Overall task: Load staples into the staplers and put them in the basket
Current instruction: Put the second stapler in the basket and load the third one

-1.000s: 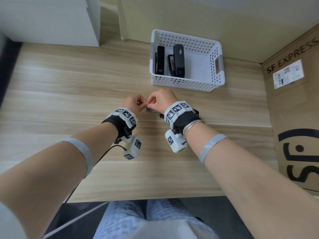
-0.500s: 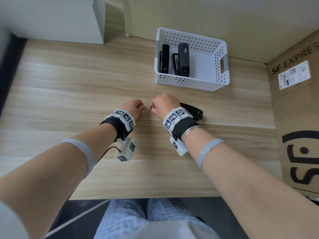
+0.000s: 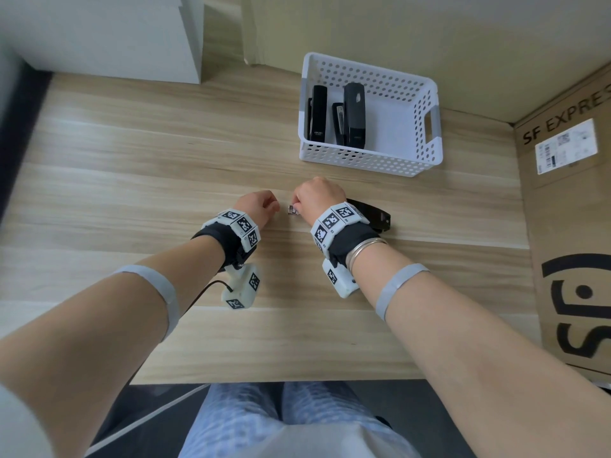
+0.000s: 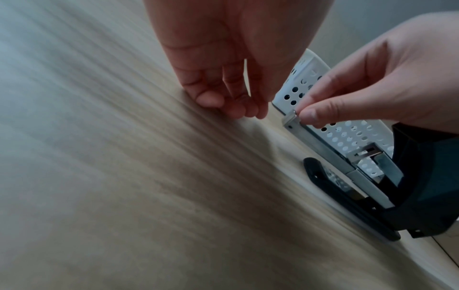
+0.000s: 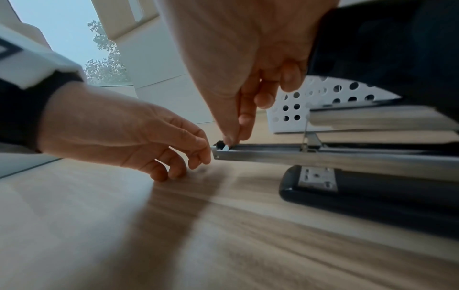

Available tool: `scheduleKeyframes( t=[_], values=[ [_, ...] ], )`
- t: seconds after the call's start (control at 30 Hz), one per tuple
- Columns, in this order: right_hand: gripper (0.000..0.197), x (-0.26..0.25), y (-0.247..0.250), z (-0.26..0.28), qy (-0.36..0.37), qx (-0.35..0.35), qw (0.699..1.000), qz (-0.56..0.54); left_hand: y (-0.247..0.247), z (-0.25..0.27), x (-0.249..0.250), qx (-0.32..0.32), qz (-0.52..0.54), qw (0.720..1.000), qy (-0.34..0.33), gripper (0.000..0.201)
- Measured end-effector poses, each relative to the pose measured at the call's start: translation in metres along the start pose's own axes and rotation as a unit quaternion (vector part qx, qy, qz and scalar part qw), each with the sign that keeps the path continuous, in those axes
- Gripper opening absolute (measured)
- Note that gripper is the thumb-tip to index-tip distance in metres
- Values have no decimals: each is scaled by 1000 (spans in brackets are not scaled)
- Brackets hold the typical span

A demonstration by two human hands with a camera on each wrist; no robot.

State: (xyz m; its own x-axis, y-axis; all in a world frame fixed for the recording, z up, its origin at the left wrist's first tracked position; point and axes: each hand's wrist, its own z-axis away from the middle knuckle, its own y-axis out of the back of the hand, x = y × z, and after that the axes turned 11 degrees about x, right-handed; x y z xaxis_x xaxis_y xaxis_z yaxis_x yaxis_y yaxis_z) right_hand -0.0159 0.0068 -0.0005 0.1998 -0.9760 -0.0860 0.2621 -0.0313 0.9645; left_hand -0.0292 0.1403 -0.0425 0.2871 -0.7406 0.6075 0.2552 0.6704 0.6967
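A black stapler (image 3: 375,215) lies swung open on the wooden table, mostly under my right wrist. Its metal magazine (image 5: 323,155) sticks out to the left above the black base (image 5: 372,194). My right hand (image 3: 296,208) pinches a short strip of staples (image 4: 292,115) between thumb and forefinger at the magazine's front tip. My left hand (image 3: 272,208) sits just left of that tip, holding nothing, its loosely curled fingertips (image 5: 171,172) touching the table. The white perforated basket (image 3: 413,160) stands beyond, with three staplers (image 3: 354,115) lying inside.
A large SF Express cardboard box (image 3: 568,226) walls off the right side of the table. A white cabinet (image 3: 109,34) stands at the back left. The table's front edge (image 3: 264,381) is close to my lap.
A second ago both hands pinched together over the stapler. My left hand has since let go and drawn a little to the left, while the right keeps the staples at the magazine tip.
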Motion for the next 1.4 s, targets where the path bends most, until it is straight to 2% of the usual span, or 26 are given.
scheduleKeyframes(
  t=[0.3,0.47,0.6,0.83,0.93,1.03,1.27,1.4],
  values=[
    [24,-2,3,-7,-1,-38,999,-3,1,1,2,-12,11,1000,-6,22],
    [18,-4,10,-10,-31,-63,997,-40,3,4,13,-11,18,997,-71,23],
    [19,-2,14,-10,-35,-77,995,-50,4,3,19,-20,5,997,-78,23],
    [25,-1,20,-6,-31,-34,996,-75,7,3,22,32,41,997,-57,21],
    [18,2,21,-4,-14,2,998,-60,7,3,23,27,71,997,-31,25],
    [18,3,20,-4,-13,-7,998,-67,7,4,22,24,84,996,-16,24],
    [16,1,13,-1,-5,34,999,-35,9,6,24,7,90,996,-10,25],
    [19,2,7,0,9,31,999,-13,8,4,19,8,63,998,-26,24]
  ],
)
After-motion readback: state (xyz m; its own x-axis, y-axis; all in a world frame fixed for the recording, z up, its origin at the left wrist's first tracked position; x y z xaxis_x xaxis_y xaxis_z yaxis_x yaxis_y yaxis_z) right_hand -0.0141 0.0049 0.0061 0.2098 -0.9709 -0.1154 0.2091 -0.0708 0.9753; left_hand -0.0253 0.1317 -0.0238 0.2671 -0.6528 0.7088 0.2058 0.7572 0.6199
